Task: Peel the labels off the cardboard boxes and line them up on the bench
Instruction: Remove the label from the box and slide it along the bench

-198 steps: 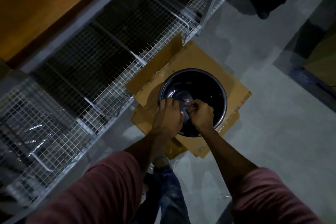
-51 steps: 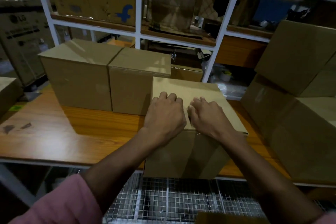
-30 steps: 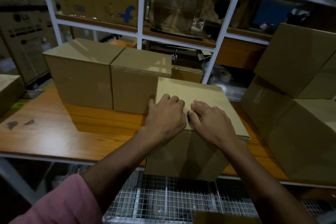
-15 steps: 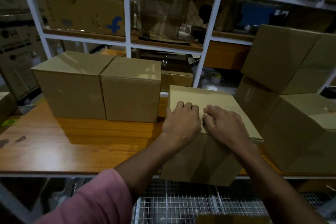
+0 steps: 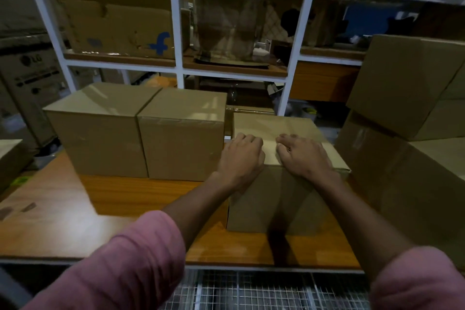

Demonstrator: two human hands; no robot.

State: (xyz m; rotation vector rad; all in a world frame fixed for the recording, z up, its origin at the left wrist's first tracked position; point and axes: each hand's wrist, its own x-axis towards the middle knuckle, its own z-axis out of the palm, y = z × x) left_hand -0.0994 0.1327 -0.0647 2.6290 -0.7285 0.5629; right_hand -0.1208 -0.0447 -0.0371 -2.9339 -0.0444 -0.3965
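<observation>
Pink sleeves (image 5: 120, 267) reach over the bench (image 5: 75, 214) from its front edge. Both hands rest on top of the nearest cardboard box (image 5: 276, 199), which stands toward the bench's right end: left hand (image 5: 241, 158) and right hand (image 5: 304, 158), fingers bent at the knuckles (whether they pinch anything cannot be told). Behind, two boxes (image 5: 141, 143) touch side by side near the back edge. White shelving (image 5: 180, 33) stands beyond.

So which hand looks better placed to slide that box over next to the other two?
Probably the right hand: it rests on the top of the box on the side away from the two lined-up boxes, so it can push toward them. The left hand could steady.
</observation>
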